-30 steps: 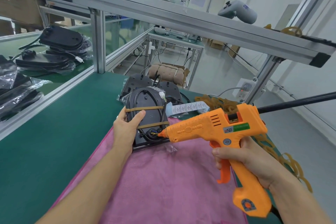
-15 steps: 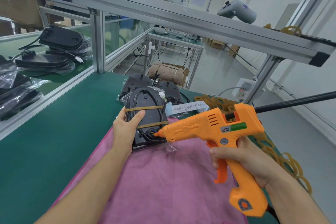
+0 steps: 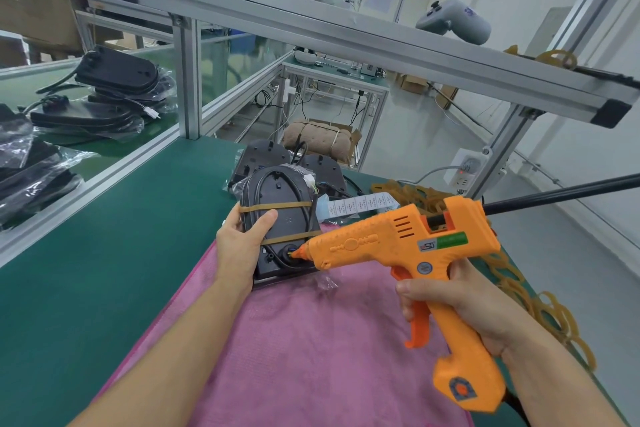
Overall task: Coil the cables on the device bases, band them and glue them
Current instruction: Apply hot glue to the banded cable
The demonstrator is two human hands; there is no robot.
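Left hand (image 3: pixel 239 246) holds the banded device base (image 3: pixel 277 218) tilted on the pink cloth (image 3: pixel 311 357); right hand (image 3: pixel 460 302) grips the glue gun (image 3: pixel 398 246), nozzle touching the base's near end.

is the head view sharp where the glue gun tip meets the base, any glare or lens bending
Head view: glue gun and device base look sharp, no glare there; wide-angle lens bows the aluminium beam; even lighting, soft shadows on the pink cloth.

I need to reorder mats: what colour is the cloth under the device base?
Pink; the cloth shows best in the head view, lying on the green bench.
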